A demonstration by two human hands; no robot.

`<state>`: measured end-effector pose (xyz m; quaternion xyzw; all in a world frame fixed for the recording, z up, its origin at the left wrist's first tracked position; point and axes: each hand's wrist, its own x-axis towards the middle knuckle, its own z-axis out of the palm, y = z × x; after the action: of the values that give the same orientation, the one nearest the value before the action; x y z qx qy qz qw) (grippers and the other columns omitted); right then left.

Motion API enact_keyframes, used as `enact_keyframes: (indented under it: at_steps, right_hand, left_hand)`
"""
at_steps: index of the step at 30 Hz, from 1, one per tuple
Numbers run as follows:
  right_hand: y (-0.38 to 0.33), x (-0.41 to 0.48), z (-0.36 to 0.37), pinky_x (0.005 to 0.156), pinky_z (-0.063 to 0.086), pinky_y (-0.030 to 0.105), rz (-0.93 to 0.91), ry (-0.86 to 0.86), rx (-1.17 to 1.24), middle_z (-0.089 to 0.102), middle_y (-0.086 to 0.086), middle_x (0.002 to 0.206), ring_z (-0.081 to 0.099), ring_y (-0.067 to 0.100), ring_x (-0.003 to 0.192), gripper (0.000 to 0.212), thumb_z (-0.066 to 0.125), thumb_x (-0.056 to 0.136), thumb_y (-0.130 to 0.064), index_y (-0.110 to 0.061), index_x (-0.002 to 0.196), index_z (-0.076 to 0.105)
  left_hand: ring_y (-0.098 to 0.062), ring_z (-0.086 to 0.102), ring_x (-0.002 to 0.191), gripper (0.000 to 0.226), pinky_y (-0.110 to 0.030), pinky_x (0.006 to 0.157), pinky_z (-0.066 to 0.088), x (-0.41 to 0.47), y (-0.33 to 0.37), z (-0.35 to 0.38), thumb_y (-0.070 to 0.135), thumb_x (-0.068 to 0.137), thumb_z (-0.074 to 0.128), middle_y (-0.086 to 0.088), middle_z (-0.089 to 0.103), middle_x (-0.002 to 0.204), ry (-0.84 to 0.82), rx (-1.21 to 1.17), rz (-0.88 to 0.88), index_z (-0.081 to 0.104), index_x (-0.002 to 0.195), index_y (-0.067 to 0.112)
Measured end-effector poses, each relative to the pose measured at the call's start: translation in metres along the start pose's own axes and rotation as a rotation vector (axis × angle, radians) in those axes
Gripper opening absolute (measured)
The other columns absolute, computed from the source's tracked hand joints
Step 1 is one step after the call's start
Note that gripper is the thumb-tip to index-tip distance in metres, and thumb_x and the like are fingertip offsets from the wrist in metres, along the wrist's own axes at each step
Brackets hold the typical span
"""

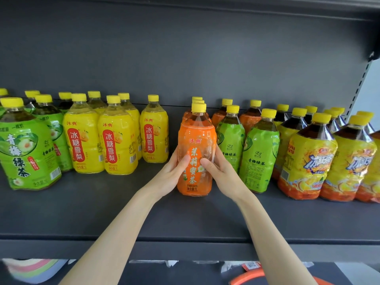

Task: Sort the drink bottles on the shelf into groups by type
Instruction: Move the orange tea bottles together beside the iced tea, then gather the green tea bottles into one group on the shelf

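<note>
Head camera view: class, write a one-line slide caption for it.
Both hands, left hand and right hand, grip an upright orange-labelled bottle on the dark shelf, between yellow and green bottle groups.

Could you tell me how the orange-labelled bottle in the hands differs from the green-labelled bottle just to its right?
The orange-labelled bottle is gripped by the left hand and the right hand; the green-labelled bottle stands untouched. The orange one holds pale liquid, the green one darker liquid. Both stand upright with yellow caps.

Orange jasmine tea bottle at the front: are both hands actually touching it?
Touching. The head view shows the left hand and right hand wrapped on either side of the orange bottle, thumbs pressed on its label.
</note>
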<state>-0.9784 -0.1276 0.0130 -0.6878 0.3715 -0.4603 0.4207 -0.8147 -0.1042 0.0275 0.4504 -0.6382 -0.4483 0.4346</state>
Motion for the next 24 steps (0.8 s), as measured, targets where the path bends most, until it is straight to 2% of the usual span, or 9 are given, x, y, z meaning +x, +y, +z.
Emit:
enact_keyframes:
  at_steps: [5, 8, 11, 14, 17, 19, 21, 24]
  right_hand:
    - [0.0, 0.0, 0.002, 0.106, 0.043, 0.048, 0.009, 0.004, -0.038, 0.05, -0.008, 0.142, 0.052, 0.013, 0.128, 0.097, 0.06, 0.077, -0.064, -0.03, 0.152, 0.009]
    - [-0.006, -0.008, 0.003, 0.103, 0.047, 0.042, 0.033, 0.061, -0.139, 0.054, -0.008, 0.139, 0.056, 0.011, 0.123, 0.086, 0.057, 0.083, -0.059, -0.028, 0.152, 0.015]
    - [-0.015, -0.022, -0.001, 0.093, 0.053, 0.028, 0.016, 0.153, -0.324, 0.063, -0.002, 0.128, 0.063, 0.011, 0.109, 0.059, 0.057, 0.092, -0.038, -0.02, 0.145, 0.038]
    - [-0.018, -0.038, -0.014, 0.087, 0.051, 0.024, -0.03, 0.315, -0.505, 0.07, 0.002, 0.111, 0.064, 0.011, 0.095, 0.036, 0.062, 0.091, -0.026, -0.011, 0.123, 0.062]
    - [-0.016, -0.047, -0.035, 0.086, 0.051, 0.03, -0.098, 0.482, -0.565, 0.069, 0.005, 0.106, 0.063, 0.015, 0.094, 0.028, 0.064, 0.09, -0.021, -0.009, 0.115, 0.066]
    - [-0.014, -0.048, -0.052, 0.087, 0.052, 0.038, -0.159, 0.583, -0.593, 0.063, 0.002, 0.104, 0.061, 0.019, 0.096, 0.03, 0.067, 0.088, -0.019, -0.009, 0.116, 0.064]
    - [-0.012, -0.048, -0.067, 0.088, 0.05, 0.041, -0.207, 0.675, -0.609, 0.054, -0.001, 0.106, 0.056, 0.023, 0.1, 0.04, 0.07, 0.084, -0.019, -0.01, 0.122, 0.058]
    - [-0.007, -0.044, -0.088, 0.096, 0.046, 0.045, -0.227, 0.756, -0.61, 0.045, 0.008, 0.121, 0.048, 0.029, 0.113, 0.062, 0.075, 0.08, -0.022, -0.009, 0.133, 0.046]
  left_hand:
    - [-0.001, 0.036, 0.118, 0.061, -0.023, 0.097, 0.034, -0.001, -0.001, 0.0, 0.048, 0.091, 0.035, 0.017, 0.036, 0.133, 0.0, 0.028, 0.031, 0.011, 0.146, 0.036]
    - [0.001, 0.04, 0.114, 0.056, -0.02, 0.093, 0.035, -0.004, 0.0, 0.002, 0.044, 0.094, 0.036, 0.015, 0.041, 0.132, 0.031, 0.081, 0.06, 0.018, 0.145, 0.033]
    - [-0.005, 0.049, 0.112, 0.053, -0.024, 0.092, 0.043, -0.012, -0.007, 0.008, 0.046, 0.092, 0.044, 0.008, 0.05, 0.131, 0.222, 0.263, 0.115, 0.036, 0.14, 0.026]
    - [-0.014, 0.061, 0.099, 0.038, -0.033, 0.085, 0.053, -0.024, -0.019, 0.018, 0.038, 0.089, 0.055, -0.002, 0.062, 0.115, 0.522, 0.47, 0.192, 0.057, 0.119, 0.015]
    - [-0.007, 0.06, 0.074, 0.017, -0.02, 0.066, 0.049, -0.036, -0.021, 0.033, 0.028, 0.087, 0.062, -0.001, 0.066, 0.09, 0.649, 0.482, 0.288, 0.062, 0.097, 0.014]
    - [-0.004, 0.058, 0.069, 0.008, -0.017, 0.061, 0.045, -0.039, -0.019, 0.047, 0.024, 0.086, 0.063, 0.001, 0.065, 0.083, 0.64, 0.478, 0.315, 0.063, 0.087, 0.016]
    - [-0.002, 0.059, 0.069, 0.005, -0.018, 0.063, 0.047, -0.036, -0.015, 0.064, 0.022, 0.085, 0.063, 0.005, 0.065, 0.08, 0.597, 0.445, 0.334, 0.063, 0.084, 0.017]
    - [-0.001, 0.062, 0.079, 0.012, -0.017, 0.072, 0.05, -0.022, -0.009, 0.091, 0.019, 0.087, 0.062, 0.007, 0.066, 0.089, 0.548, 0.395, 0.358, 0.064, 0.098, 0.015]
